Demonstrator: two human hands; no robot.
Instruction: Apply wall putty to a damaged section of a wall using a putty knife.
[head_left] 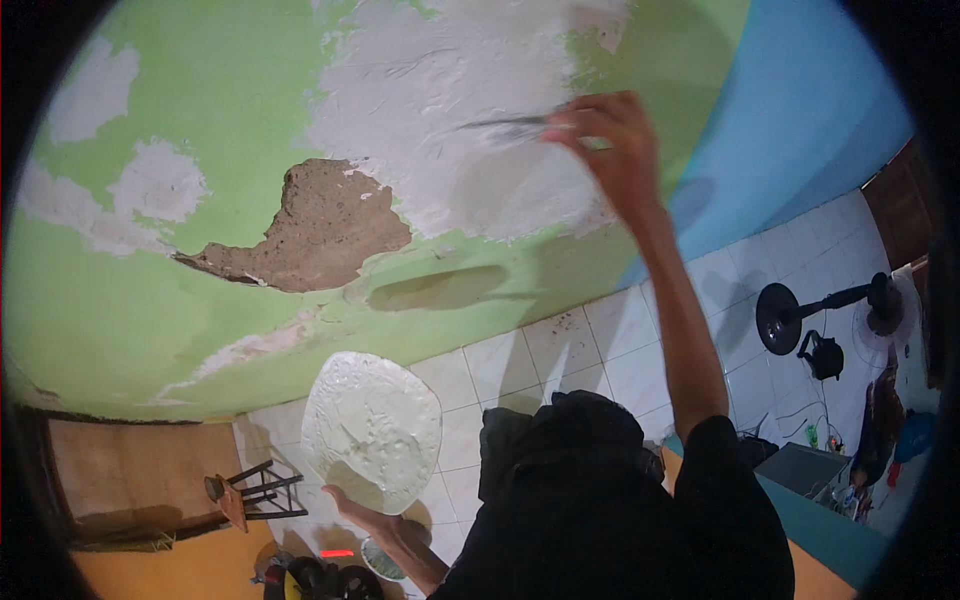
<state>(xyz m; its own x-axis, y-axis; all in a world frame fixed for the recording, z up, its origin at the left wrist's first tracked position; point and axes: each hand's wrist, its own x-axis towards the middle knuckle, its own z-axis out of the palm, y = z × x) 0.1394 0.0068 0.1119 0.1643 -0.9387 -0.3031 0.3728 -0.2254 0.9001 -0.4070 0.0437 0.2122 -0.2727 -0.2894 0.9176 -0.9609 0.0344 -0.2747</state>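
Thin metal putty knife (505,127): blade lies flat against the green-painted wall (160,290), on the large patch of whitish, rough filler (450,130) in the upper middle of the view. Blade is blurred; its edge cannot be made out exactly. Right hand (612,140): raised, fingers (578,118) closed around the knife's handle end.

Left hand (365,518): low in the view, fingers curled under the edge of a round, pale board coated in wet whitish filler (372,430), held roughly level, well apart from the knife.

Wall: a brown area of bare, exposed plaster (315,228) sits left of and below the filler patch; smaller white patches lie further left. To the right the wall paint turns blue.

Floor: white square tiles (560,350). A small dark metal stool (245,490) stands lower left. A black standing fan (830,305) lies on the tiles at far right.
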